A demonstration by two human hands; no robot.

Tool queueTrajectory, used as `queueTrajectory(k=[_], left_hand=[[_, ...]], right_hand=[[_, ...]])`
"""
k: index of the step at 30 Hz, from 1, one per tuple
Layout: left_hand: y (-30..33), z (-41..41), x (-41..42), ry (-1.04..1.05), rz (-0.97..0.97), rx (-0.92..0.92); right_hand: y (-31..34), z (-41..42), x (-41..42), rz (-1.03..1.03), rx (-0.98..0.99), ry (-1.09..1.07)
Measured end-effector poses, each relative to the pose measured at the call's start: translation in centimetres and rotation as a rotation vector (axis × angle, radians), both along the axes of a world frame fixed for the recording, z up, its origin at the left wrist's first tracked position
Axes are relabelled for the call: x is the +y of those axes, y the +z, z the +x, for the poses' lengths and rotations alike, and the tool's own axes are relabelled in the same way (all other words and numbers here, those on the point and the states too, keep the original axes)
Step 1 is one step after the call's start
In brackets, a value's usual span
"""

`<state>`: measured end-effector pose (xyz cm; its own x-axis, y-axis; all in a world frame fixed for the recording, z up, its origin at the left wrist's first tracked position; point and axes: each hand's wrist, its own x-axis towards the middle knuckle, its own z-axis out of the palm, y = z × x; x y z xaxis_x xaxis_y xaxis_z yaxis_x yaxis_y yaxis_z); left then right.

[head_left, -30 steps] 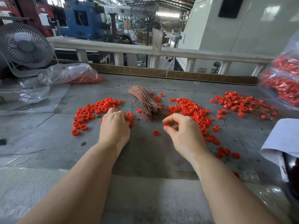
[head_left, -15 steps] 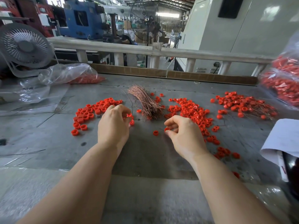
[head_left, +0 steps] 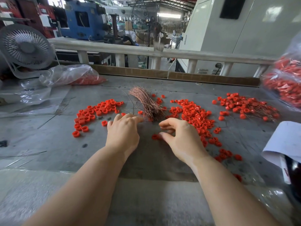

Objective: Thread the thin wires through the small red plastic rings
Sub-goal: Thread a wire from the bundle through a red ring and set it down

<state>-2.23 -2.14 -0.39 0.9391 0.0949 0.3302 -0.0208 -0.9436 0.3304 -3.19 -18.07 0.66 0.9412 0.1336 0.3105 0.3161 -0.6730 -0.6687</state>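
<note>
Grey worktable, scuffed, bearing everything. At its far left corner, a white desk fan and a clear plastic bag with red pieces inside. At the right edge, a bulging bag of red parts and a white sheet of paper. Toward the far right, rings already on wires, a loose heap. Mid-table, right of centre, a wide scatter of red rings; left of centre, a smaller patch of rings. Between the two, a bundle of thin copper wires, near end fanned toward the hands. Left hand palm down, fingers stretched forward to the bundle's near end, holding nothing visible. Right hand near it but apart, fingers loosely curved, thumb tip touching a single red ring on the tabletop.
</note>
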Motion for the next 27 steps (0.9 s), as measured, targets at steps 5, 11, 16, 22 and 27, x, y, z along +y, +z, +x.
queueTrajectory(k=[5,11,16,22,27], left_hand=[[0.0,0.0,-0.2,0.014,0.067,0.062],[0.1,0.0,-0.3,0.046,-0.004,0.053],[0.3,-0.1,-0.7,-0.038,-0.139,-0.066],[0.6,-0.5,-1.5,-0.240,-0.230,-0.150],[1.0,-1.0,-2.0,-0.361,-0.235,-0.179]], right_hand=[[0.3,0.2,-0.4,0.022,-0.042,-0.093],[0.5,0.2,-0.7,0.043,-0.040,-0.173],[0.5,0.2,-0.7,0.018,-0.018,-0.169],[0.5,0.4,-0.6,0.035,-0.032,-0.154],[0.7,0.2,-0.3,0.086,-0.132,-0.050]])
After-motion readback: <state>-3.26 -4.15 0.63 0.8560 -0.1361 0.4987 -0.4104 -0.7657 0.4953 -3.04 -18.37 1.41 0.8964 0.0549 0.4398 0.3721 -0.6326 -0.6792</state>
